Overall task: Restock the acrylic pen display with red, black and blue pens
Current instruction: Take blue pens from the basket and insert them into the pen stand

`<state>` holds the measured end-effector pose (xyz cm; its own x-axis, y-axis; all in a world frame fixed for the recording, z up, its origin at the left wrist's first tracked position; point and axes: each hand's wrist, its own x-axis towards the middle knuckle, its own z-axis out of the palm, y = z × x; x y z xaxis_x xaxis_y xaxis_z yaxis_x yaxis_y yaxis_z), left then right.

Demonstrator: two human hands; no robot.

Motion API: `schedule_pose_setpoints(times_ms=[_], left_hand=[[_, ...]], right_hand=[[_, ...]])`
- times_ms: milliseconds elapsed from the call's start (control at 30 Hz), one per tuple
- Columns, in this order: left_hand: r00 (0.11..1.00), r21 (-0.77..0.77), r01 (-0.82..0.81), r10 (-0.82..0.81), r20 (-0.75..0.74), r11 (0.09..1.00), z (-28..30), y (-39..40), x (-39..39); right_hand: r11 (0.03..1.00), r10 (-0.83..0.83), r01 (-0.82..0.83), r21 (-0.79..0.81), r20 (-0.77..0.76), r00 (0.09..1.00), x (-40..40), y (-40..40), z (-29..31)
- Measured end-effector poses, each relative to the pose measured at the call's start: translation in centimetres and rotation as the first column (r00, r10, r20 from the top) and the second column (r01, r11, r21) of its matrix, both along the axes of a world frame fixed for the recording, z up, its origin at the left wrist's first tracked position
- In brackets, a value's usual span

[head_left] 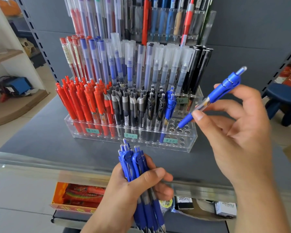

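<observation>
Fingers [198,116] of the right hand [238,132] pinch one blue pen [213,96] at its barrel, tip just above the empty holes at the right end of the pen display [190,145]. The left hand [133,187] grips a bundle of blue pens [133,162] near the surface edge. Light, stiff, smooth; the rubber grip likely gives the surest hold.

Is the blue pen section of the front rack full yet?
Not full. The front rack holds a few blue pens, with empty holes showing to their right.
</observation>
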<state>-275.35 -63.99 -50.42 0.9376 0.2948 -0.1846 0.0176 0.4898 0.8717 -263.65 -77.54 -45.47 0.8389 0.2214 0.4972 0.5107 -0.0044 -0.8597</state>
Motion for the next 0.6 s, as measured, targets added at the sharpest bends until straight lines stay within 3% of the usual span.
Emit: schedule_pose_setpoints(times_ms=[600], left_hand=[[1.0, -0.023, 0.005, -0.005, -0.001, 1.0, -0.3, 0.2, 0.0]], right_hand=[[0.991, -0.083, 0.084, -0.1, 0.014, 0.996, 1.6, 2.7, -2.4]])
